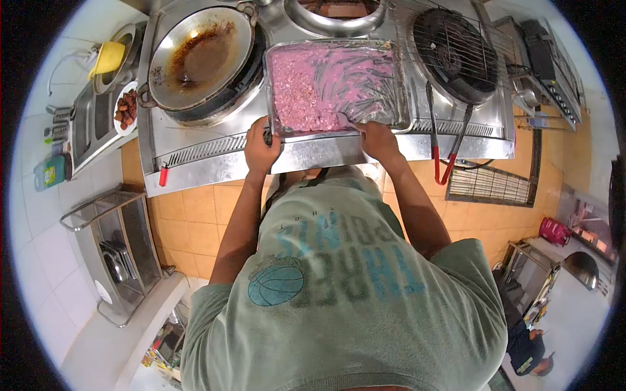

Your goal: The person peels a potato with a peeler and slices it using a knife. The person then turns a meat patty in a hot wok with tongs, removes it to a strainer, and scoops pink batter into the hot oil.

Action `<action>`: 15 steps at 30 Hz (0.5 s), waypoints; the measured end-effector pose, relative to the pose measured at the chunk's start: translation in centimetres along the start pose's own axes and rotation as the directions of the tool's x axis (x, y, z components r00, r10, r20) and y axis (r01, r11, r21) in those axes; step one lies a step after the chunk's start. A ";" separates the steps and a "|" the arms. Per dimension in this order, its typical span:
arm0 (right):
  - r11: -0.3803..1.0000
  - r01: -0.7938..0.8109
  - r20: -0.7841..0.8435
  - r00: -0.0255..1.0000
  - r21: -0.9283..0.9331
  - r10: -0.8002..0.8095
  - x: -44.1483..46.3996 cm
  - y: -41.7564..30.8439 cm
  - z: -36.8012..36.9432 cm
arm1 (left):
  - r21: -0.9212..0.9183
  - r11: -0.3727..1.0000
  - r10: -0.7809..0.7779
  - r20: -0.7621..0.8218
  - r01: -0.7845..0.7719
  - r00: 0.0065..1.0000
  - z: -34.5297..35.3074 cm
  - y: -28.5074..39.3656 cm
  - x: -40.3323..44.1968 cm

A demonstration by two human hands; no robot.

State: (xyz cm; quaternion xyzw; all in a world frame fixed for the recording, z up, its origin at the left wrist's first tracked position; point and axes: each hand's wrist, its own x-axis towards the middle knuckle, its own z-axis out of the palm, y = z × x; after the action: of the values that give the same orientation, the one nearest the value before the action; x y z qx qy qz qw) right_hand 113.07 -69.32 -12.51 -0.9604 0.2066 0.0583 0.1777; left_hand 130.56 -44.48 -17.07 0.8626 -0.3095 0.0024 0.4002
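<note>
A rectangular clear glass baking dish point(405, 98) lies on the steel stove top. Pink mixture point(293, 91) covers its inside, lumpy and thick on the left, thin and streaked on the right. My left hand point(262, 151) is closed at the dish's near left corner, fingers outside and thumb toward me. In my right hand point(380, 142) is a small utensil that looks like a fork point(345, 121), its head down in the pink mixture near the front rim. My right fingers wrap its handle, hiding most of it.
A browned wok point(202, 55) sits on the left burner, a wire grill rack point(453, 49) on the right one. Red-handled tongs point(445, 156) hang over the front edge. A plate of brown pieces point(125, 109) stands at left by the sink. Another person point(527, 348) is at far lower right.
</note>
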 end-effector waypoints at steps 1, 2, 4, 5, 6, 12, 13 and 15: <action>0.999 -0.033 -0.030 0.999 0.016 0.034 0.1 0.0 0.2 | -0.003 1.000 0.002 0.003 -0.002 1.000 -0.1 -0.1 0.1; 0.998 -0.062 -0.055 0.996 0.031 0.064 0.4 0.0 0.2 | -0.008 1.000 -0.003 0.005 0.003 1.000 -0.1 0.0 0.0; 0.999 -0.044 -0.129 0.991 0.017 0.046 -0.1 0.2 0.0 | -0.022 1.000 0.008 0.007 -0.008 1.000 -0.4 0.0 -0.3; 0.999 -0.006 -0.162 0.987 0.036 0.012 0.3 0.6 0.2 | -0.029 0.999 0.018 0.004 -0.018 1.000 -0.4 0.0 -0.2; 0.998 0.028 -0.199 0.980 0.058 -0.016 1.0 1.1 0.5 | -0.015 1.000 0.009 0.017 -0.009 1.000 -0.5 0.0 -0.3; 0.968 0.249 -0.137 0.960 0.029 -0.243 3.6 3.1 1.2 | -0.081 0.996 0.031 0.039 -0.028 0.999 -0.7 -0.2 -0.4; 0.964 0.264 -0.059 0.963 0.040 -0.262 3.3 3.5 0.7 | -0.078 0.997 0.032 0.038 -0.029 0.999 -0.8 -0.2 -0.4; 0.963 0.262 0.054 0.962 0.067 -0.266 3.0 3.6 -0.9 | -0.072 0.997 0.026 0.032 -0.024 0.999 -0.6 -0.3 -0.3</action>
State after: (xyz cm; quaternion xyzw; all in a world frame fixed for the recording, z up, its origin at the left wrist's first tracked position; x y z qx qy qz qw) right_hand 114.35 -73.90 -13.38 -0.9714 0.0727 0.0577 0.2185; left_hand 130.61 -43.71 -16.97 0.8436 -0.3266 -0.0178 0.4259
